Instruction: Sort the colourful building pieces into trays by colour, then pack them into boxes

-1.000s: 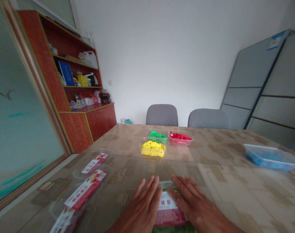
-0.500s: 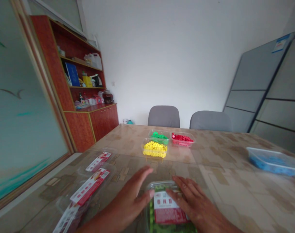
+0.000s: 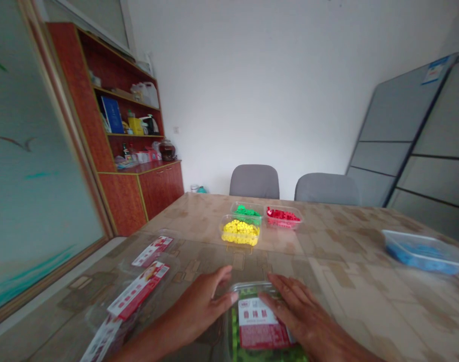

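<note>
A clear plastic box (image 3: 235, 332) with green pieces inside stands at the near edge of the table, its lid bearing a white and red label (image 3: 265, 329). Flat across the right part of that lid lies my right hand (image 3: 300, 314), fingers stretched out. My left hand (image 3: 204, 304) is open at the box's left side, thumb tip by the lid's upper left corner; whether it touches the rim I cannot tell. To the left lie several clear lids with red and white labels (image 3: 139, 291), partly overlapping.
Further back stand boxes of yellow pieces (image 3: 240, 234), green pieces (image 3: 246, 211) and red pieces (image 3: 284, 216). A box of blue pieces (image 3: 421, 251) sits at the right. Two grey chairs (image 3: 254, 181) are behind the patterned table (image 3: 346, 256); a wooden cabinet (image 3: 139, 191) is at left.
My left hand has shifted slightly left and down, its fingers drawn in a little. My right hand stays on the lid, and the box has hardly moved.
</note>
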{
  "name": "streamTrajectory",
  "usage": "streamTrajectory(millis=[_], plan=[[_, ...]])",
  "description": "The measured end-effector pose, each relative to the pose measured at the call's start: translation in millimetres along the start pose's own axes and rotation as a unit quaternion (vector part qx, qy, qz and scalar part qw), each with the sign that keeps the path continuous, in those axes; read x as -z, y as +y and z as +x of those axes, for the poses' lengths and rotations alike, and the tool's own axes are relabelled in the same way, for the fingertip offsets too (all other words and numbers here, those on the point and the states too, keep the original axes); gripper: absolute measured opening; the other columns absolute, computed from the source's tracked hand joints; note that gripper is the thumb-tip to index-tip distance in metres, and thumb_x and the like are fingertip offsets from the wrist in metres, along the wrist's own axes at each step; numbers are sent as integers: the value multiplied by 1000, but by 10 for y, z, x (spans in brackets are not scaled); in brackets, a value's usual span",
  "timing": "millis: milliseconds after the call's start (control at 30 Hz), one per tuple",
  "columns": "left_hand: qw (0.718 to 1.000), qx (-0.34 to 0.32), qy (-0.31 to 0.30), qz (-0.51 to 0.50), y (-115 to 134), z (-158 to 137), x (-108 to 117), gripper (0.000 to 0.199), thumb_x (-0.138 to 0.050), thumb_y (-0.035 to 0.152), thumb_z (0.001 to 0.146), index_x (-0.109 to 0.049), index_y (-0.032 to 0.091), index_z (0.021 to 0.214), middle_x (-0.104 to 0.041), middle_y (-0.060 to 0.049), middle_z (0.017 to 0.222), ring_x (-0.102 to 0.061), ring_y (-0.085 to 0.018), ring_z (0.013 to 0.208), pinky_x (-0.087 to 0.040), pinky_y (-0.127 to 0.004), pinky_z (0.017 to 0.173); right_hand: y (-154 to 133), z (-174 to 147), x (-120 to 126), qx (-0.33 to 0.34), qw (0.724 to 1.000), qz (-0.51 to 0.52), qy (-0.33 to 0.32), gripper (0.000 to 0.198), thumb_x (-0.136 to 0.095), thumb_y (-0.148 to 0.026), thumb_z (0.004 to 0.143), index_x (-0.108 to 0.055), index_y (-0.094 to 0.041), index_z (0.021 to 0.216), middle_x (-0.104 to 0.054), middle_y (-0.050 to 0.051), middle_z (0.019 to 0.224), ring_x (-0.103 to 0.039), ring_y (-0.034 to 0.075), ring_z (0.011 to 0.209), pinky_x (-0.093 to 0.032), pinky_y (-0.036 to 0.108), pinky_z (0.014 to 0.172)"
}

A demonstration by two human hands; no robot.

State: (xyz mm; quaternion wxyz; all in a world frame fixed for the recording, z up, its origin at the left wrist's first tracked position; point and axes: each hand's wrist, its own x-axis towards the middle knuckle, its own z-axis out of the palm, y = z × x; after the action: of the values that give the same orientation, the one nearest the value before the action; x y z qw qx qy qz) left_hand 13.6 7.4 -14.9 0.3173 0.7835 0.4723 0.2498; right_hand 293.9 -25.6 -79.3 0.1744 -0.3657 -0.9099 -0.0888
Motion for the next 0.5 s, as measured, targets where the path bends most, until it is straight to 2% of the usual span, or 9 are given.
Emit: streamTrajectory(millis=[100, 167, 200, 267, 333, 500], plan=[[998, -3, 40, 56, 127, -38, 195, 52, -46, 44, 91, -44, 19, 137, -50, -11, 138, -47, -26, 126, -38, -41, 104, 1, 0, 18, -22, 999, 21, -37, 101, -69, -27, 74, -3, -31, 150, -13, 14, 155, -24, 40, 136, -41, 59, 98], [997, -4, 20, 79, 228, -102, 263, 55, -48, 46, 90, -41, 22, 139, -46, -9, 142, -43, -27, 129, -36, -44, 106, -12, 10, 17, -20, 999, 18, -41, 104, -70, -25, 73, -1, -32, 150, -14, 15, 155, -24, 41, 136, -41, 61, 97], [996, -6, -12, 91, 270, -142, 267, 58, -51, 46, 88, -40, 24, 140, -43, -9, 144, -41, -28, 131, -34, -45, 107, -25, 20, 18, -16, 999, 10, -38, 104, -70, -24, 73, -1, -31, 150, -15, 16, 155, -23, 41, 135, -40, 63, 97], [989, -12, -91, 113, 317, -220, 218, 71, -62, 45, 81, -35, 26, 144, -35, -8, 149, -36, -29, 134, -31, -47, 109, -58, 50, 41, -9, 999, -4, -30, 103, -68, -22, 74, 0, -29, 150, -17, 17, 154, -24, 41, 135, -38, 63, 98], [980, -26, -145, 134, 298, -271, 121, 85, -70, 44, 73, -29, 28, 146, -28, -8, 152, -31, -31, 136, -29, -48, 110, -101, 98, 111, -13, 999, -10, -30, 101, -67, -21, 76, 1, -30, 150, -17, 17, 153, -25, 41, 134, -37, 63, 99], [969, -80, -144, 185, -12, -202, -157, 97, -74, 35, 67, -20, 28, 149, -20, -10, 154, -25, -34, 138, -29, -50, 109, -235, 272, 455, -29, 996, 10, -79, 101, -70, -20, 72, -7, -27, 151, -30, 21, 147, -32, 42, 131, -40, 62, 97]])
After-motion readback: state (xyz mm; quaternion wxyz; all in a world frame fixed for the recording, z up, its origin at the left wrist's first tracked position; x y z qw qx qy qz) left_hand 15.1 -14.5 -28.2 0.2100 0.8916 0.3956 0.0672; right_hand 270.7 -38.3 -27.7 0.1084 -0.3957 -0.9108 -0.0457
